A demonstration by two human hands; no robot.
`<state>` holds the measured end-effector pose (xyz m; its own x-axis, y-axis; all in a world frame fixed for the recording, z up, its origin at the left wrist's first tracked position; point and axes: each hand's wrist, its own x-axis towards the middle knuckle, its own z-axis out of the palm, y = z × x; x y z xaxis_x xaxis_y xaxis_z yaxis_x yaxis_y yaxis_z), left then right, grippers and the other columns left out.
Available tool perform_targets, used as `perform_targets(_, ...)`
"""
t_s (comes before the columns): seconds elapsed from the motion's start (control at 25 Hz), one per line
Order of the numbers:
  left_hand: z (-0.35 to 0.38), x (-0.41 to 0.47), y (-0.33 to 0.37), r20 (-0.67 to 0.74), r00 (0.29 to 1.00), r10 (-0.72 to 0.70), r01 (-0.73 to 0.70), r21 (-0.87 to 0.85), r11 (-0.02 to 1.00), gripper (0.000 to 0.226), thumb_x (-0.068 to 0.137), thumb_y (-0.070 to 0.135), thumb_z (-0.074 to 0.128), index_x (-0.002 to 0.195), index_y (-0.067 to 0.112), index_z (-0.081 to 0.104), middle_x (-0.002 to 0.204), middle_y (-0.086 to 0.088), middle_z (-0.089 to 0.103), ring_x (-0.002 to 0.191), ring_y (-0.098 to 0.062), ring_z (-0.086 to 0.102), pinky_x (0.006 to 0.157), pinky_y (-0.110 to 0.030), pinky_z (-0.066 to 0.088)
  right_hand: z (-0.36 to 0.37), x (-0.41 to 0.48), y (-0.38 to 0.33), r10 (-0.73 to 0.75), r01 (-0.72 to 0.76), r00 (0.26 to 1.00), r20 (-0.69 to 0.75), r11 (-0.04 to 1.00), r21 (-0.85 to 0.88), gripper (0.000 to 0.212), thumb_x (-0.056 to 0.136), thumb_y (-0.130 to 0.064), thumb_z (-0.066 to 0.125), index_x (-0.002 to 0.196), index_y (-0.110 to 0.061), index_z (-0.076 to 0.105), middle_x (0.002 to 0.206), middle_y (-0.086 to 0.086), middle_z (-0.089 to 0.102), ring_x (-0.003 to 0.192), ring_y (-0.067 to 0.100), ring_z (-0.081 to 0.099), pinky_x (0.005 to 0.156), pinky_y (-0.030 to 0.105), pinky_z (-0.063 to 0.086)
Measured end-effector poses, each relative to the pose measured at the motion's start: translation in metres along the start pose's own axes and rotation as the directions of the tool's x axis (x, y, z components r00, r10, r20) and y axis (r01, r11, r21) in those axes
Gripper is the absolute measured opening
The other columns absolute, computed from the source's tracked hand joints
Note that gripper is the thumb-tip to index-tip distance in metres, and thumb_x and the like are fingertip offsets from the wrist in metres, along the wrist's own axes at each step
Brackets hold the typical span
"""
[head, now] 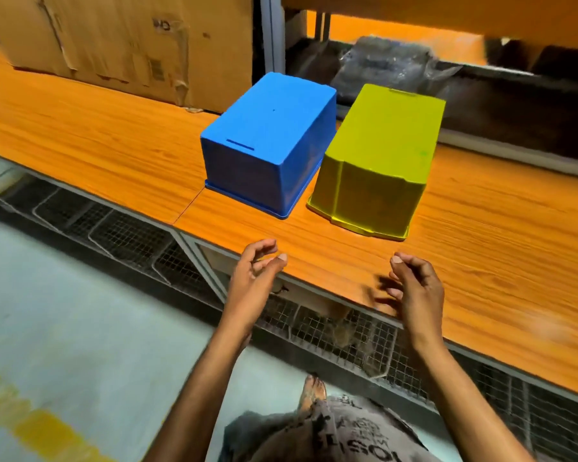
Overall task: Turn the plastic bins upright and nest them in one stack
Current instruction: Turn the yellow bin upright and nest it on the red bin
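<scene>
A blue plastic bin (267,141) lies upside down on the orange wooden shelf (97,135), its rim on the wood. Right beside it, almost touching, a yellow-green bin (381,155) also rests upside down. My left hand (256,273) hovers at the shelf's front edge, below the blue bin, fingers loosely curled and holding nothing. My right hand (414,285) hovers over the front edge below the yellow-green bin, fingers apart and curled, also holding nothing. Neither hand touches a bin.
A large cardboard box (131,45) stands at the back left of the shelf. Grey metal uprights (274,35) and plastic-wrapped dark goods (387,68) are behind the bins. Wire mesh baskets (131,238) sit under the shelf, above a grey floor with yellow marking.
</scene>
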<state>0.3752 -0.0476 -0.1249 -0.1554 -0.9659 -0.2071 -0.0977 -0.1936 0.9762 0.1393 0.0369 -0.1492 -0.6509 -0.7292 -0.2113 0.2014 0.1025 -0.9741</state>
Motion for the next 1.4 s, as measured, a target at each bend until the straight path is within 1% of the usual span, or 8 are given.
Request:
perform_targets(0.16, 0.02, 0.058, 0.016, 0.11, 0.994, -0.004, 0.006, -0.015, 1.0, 0.043, 0.095, 0.025, 0.069, 0.137, 0.03, 0.059, 0.135, 0.015, 0.062, 0.123, -0.003, 0.06, 0.101, -0.028, 0.05, 0.011, 0.039, -0.006, -0.033, 0.032, 0.991, -0.129, 0.999, -0.014, 0.018, 0.095, -0.03, 0.069, 0.112, -0.026, 0.065, 0.114, 0.021, 0.069, 0.091, 0.031, 0.071, 0.061, 0.033, 0.054)
perform_targets(0.28, 0.03, 0.092, 0.018, 0.249, 0.968, 0.018, -0.038, 0.075, 0.996, 0.057, 0.095, 0.028, 0.071, 0.146, 0.037, 0.048, 0.155, 0.013, 0.046, 0.14, -0.004, 0.044, 0.109, -0.029, 0.039, 0.019, 0.054, -0.006, -0.082, 0.064, 0.976, -0.204, 0.993, -0.095, 0.037, 0.084, -0.043, 0.071, 0.118, -0.033, 0.065, 0.12, 0.005, 0.071, 0.107, 0.028, 0.07, 0.076, 0.04, 0.054)
perform_targets(0.4, 0.037, 0.128, 0.013, 0.373, 0.928, -0.015, -0.039, 0.139, 0.99, 0.074, 0.094, 0.03, 0.071, 0.157, 0.035, 0.033, 0.164, 0.011, 0.03, 0.147, -0.003, 0.029, 0.12, -0.031, 0.029, 0.025, 0.06, -0.005, -0.092, 0.049, 0.963, -0.253, 0.984, -0.172, 0.05, 0.089, -0.025, 0.072, 0.137, -0.026, 0.058, 0.136, -0.006, 0.062, 0.118, 0.01, 0.06, 0.097, 0.04, 0.051)
perform_targets(0.64, 0.048, 0.162, 0.012, 0.516, 0.856, -0.035, -0.089, 0.213, 0.973, 0.087, 0.091, 0.042, 0.072, 0.161, 0.04, 0.021, 0.169, 0.015, 0.018, 0.154, -0.009, 0.019, 0.124, -0.038, 0.023, 0.036, 0.073, -0.013, -0.075, 0.021, 0.971, -0.227, 0.973, -0.231, 0.069, 0.092, 0.002, 0.067, 0.153, -0.017, 0.044, 0.146, -0.007, 0.05, 0.121, 0.007, 0.053, 0.074, -0.001, 0.045)
perform_targets(0.72, 0.052, 0.166, 0.011, 0.511, 0.859, -0.031, -0.142, 0.295, 0.945, 0.086, 0.095, 0.036, 0.07, 0.162, 0.037, 0.017, 0.17, 0.011, 0.015, 0.154, -0.013, 0.021, 0.123, -0.038, 0.024, 0.037, 0.078, -0.012, -0.071, 0.021, 0.98, -0.184, 0.965, -0.262, 0.07, 0.091, 0.003, 0.068, 0.153, -0.019, 0.044, 0.139, -0.01, 0.055, 0.122, 0.007, 0.055, 0.08, 0.003, 0.048)
perform_targets(0.96, 0.063, 0.174, 0.018, 0.494, 0.867, -0.064, -0.154, 0.388, 0.909, 0.092, 0.095, 0.036, 0.07, 0.164, 0.033, 0.009, 0.171, 0.008, 0.012, 0.156, -0.019, 0.02, 0.121, -0.038, 0.026, 0.03, 0.091, -0.01, -0.019, -0.027, 0.991, -0.133, 0.94, -0.34, 0.083, 0.083, 0.003, 0.07, 0.155, -0.026, 0.043, 0.137, -0.012, 0.059, 0.127, 0.014, 0.059, 0.108, 0.047, 0.049)
perform_targets(1.28, 0.065, 0.158, 0.056, 0.453, 0.847, 0.276, -0.402, 0.207, 0.892, 0.073, 0.096, 0.025, 0.07, 0.157, 0.031, 0.032, 0.159, 0.001, 0.033, 0.146, -0.012, 0.035, 0.115, -0.025, 0.033, 0.008, 0.074, -0.06, -0.271, 0.199, 0.948, -0.168, 0.914, -0.354, 0.09, 0.066, -0.016, 0.071, 0.149, -0.042, 0.047, 0.152, -0.01, 0.048, 0.135, 0.01, 0.048, 0.101, 0.035, 0.042)
perform_targets(1.4, 0.072, 0.15, 0.086, 0.416, 0.824, 0.384, -0.472, 0.131, 0.872, 0.068, 0.097, 0.029, 0.069, 0.157, 0.03, 0.035, 0.155, 0.004, 0.038, 0.141, -0.003, 0.038, 0.107, -0.006, 0.033, 0.0, 0.072, -0.086, -0.41, 0.348, 0.905, -0.114, 0.868, -0.354, 0.087, 0.073, -0.005, 0.078, 0.147, -0.042, 0.048, 0.144, -0.004, 0.053, 0.131, 0.009, 0.054, 0.102, 0.032, 0.046)
